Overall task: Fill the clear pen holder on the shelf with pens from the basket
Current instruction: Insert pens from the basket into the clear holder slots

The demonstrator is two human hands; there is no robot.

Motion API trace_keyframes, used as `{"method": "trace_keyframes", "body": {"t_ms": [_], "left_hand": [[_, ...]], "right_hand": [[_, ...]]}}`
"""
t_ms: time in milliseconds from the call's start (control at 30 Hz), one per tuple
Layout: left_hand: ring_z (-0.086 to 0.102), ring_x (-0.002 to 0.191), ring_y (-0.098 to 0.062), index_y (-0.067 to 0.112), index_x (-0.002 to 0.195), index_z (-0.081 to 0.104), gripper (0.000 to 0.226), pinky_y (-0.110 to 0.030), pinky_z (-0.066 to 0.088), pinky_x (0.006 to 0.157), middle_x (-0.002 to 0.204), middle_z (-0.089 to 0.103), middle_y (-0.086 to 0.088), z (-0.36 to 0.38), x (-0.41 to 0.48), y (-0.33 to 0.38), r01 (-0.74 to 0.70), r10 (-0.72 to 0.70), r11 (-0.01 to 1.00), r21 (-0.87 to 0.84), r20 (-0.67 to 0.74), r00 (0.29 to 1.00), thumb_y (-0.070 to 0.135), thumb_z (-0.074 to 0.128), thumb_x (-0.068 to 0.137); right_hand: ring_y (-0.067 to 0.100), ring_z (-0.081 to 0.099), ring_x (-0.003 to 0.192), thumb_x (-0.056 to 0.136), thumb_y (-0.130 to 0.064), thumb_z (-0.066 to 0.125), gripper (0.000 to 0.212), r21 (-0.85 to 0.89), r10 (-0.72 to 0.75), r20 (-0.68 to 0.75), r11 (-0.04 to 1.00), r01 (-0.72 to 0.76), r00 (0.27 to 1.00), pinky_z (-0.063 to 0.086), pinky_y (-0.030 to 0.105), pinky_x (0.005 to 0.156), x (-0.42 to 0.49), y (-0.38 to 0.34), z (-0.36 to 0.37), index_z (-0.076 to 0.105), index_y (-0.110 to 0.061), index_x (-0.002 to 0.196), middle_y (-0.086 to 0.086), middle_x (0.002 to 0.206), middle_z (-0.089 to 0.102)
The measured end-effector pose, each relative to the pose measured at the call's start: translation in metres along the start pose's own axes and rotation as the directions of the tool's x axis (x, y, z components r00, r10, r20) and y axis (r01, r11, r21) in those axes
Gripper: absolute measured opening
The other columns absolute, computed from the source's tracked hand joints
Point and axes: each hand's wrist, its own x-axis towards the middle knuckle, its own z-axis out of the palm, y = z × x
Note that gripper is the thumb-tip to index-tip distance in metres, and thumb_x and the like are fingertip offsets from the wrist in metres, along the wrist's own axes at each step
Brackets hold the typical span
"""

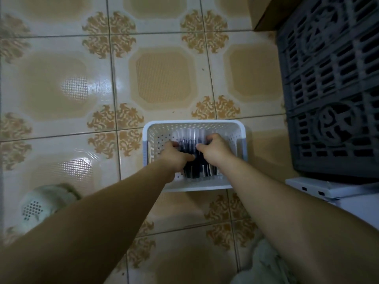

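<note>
Tiled floor [164, 78], grey slatted crate [332, 78] at your right, white perforated basket [192, 125] on the floor, your left hand [176, 155] and right hand [215, 149] inside it, fingers curled round the dark pens [189, 141] lying there.

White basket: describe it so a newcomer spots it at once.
On the patterned tile floor, left of the dark grey slatted crate, sits the white basket. Unlike the crate, it is perforated with round holes and holds dark pens, with the left hand and right hand reaching in.
</note>
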Motion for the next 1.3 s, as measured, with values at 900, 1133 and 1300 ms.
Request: {"method": "trace_keyframes", "body": {"t_ms": [900, 1133, 1300], "left_hand": [[0.066, 0.098, -0.026, 0.010, 0.124, 0.046, 0.052, -0.045, 0.055, 0.086, 0.113, 0.065, -0.012, 0.003, -0.007, -0.014, -0.128, 0.126, 0.920, -0.370, -0.029, 0.992, -0.003, 0.070, 0.080], [0.070, 0.092, -0.022, 0.011, 0.106, 0.067, 0.024, -0.033, 0.056, 0.078, 0.101, 0.072, -0.010, 0.000, -0.021, -0.006, -0.154, 0.215, 0.894, -0.420, 0.101, 0.971, -0.004, 0.057, 0.090], [0.068, 0.094, -0.023, 0.011, 0.108, 0.066, 0.022, -0.033, 0.055, 0.078, 0.104, 0.071, -0.012, -0.002, -0.029, 0.002, -0.147, 0.207, 0.909, -0.391, 0.117, 0.971, 0.000, 0.054, 0.093]], "right_hand": [[0.028, 0.059, 0.113, 0.088, -0.019, 0.062, 0.047, 0.300, -0.050, 0.074, 0.954, 0.025, 0.996, 0.049, 0.046, 0.098, -0.007, 0.004, 0.014, 0.052, -0.012, 0.133, 0.011, 0.129, 0.060], [0.015, 0.066, 0.086, 0.095, -0.011, 0.055, 0.025, 0.415, -0.061, 0.108, 0.910, 0.010, 0.992, 0.045, 0.019, 0.055, -0.022, 0.000, 0.000, 0.063, -0.012, 0.119, 0.005, 0.105, 0.070], [0.018, 0.068, 0.085, 0.094, -0.008, 0.056, 0.017, 0.451, -0.084, 0.105, 0.892, 0.028, 0.991, 0.054, 0.027, 0.067, -0.033, -0.007, -0.010, 0.068, -0.015, 0.104, 0.005, 0.097, 0.071]]}}
